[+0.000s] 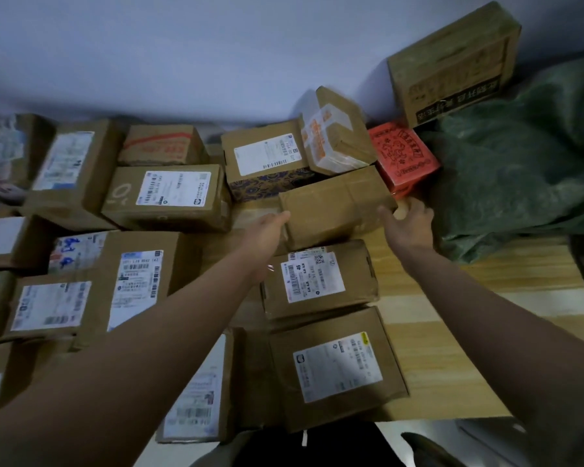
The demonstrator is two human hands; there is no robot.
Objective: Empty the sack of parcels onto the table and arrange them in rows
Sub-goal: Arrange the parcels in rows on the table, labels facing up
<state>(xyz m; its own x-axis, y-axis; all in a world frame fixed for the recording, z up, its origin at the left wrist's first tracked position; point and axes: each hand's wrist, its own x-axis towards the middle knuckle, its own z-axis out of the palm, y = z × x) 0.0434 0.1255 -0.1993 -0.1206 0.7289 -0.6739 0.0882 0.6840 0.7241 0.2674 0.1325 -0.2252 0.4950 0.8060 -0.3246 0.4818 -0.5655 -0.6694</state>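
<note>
A plain brown cardboard parcel (334, 203) lies on the wooden table (452, 325), between my two hands. My left hand (267, 230) touches its left end and my right hand (408, 224) is at its right end, thumb on the near corner. Whether the fingers curl round the box is unclear. Several labelled parcels lie in rows to the left and in front, among them one marked 46 (317, 278) and a larger one (338, 369). The green sack (520, 170) lies slumped at the right.
A red printed box (405, 156) and a taped parcel tilted on edge (338, 133) sit behind the held parcel. A big carton (452, 65) leans on the wall at the back right. Bare wood shows at the right front of the table.
</note>
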